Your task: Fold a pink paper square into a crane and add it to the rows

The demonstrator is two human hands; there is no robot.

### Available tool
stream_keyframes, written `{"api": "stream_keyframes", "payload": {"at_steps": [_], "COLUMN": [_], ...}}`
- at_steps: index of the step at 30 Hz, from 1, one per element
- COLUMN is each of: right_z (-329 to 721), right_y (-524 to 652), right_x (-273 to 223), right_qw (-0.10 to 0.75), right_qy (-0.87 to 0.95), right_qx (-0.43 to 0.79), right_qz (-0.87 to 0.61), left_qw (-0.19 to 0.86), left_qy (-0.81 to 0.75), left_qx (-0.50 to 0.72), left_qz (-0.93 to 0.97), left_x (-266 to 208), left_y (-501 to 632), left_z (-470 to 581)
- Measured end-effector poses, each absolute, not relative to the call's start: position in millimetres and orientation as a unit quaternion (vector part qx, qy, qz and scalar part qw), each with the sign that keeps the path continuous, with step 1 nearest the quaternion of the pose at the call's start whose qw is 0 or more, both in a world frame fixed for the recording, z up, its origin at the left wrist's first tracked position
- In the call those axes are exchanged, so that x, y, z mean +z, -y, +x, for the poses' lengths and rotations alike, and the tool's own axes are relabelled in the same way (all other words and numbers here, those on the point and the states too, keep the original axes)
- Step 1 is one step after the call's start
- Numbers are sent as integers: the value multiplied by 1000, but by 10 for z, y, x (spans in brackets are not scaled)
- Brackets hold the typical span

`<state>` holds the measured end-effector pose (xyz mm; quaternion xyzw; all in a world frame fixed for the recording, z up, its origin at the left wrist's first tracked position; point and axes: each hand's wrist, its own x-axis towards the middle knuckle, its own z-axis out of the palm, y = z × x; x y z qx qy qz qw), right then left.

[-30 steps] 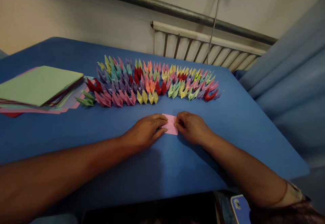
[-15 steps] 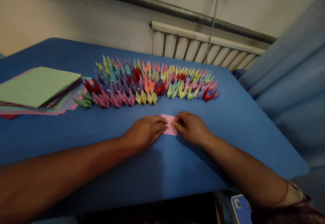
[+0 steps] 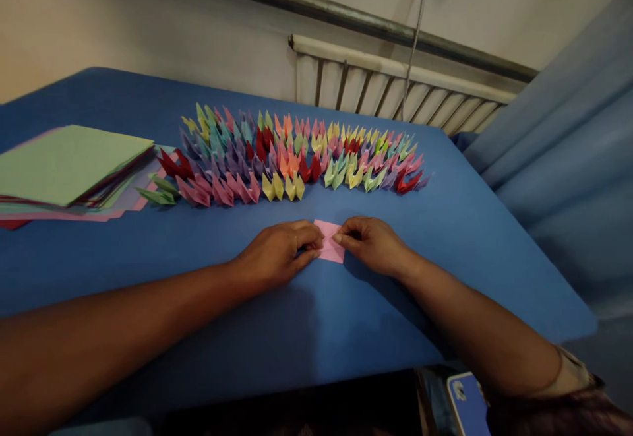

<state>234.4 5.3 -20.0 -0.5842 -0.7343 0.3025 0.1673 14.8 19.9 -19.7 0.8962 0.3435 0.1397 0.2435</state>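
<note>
One small folded pink paper [image 3: 332,251], flat on the blue table [image 3: 376,330], between the hands; one left hand [image 3: 284,251], fingers curled, tips on the paper's left side, whether pinching or only pressing cannot be told; one right hand [image 3: 373,241], thumb and forefinger pinching the paper's right side; beyond, many folded paper figures [image 3: 294,186], multicoloured, in rows; far left, one stack of coloured sheets [image 3: 74,165], pale green uppermost.

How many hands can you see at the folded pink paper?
2: the left hand at the left side of the folded pink paper, the right hand at its right side. No others show.
</note>
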Motion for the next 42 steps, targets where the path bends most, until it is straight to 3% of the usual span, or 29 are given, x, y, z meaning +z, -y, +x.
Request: {"api": "stream_keyframes", "payload": {"at_steps": [14, 23, 32, 42], "right_z": [2295, 2237, 2298, 2233], "right_y": [-37, -8, -40, -25], "right_x": [-188, -81, -235, -118], "right_qw": [165, 107, 177, 131], "right_qy": [735, 757, 723, 746], "right_qx": [310, 214, 331, 235], "right_qz": [-580, -608, -580, -610], "left_qw": [265, 266, 275, 277], "left_qy": [-316, -283, -303, -294], "left_qx": [155, 160, 167, 164], "left_qz": [897, 907, 897, 900], "left_x": [-203, -216, -245, -215], "left_y": [-234, -264, -253, -258], "left_z": [142, 133, 127, 131]}}
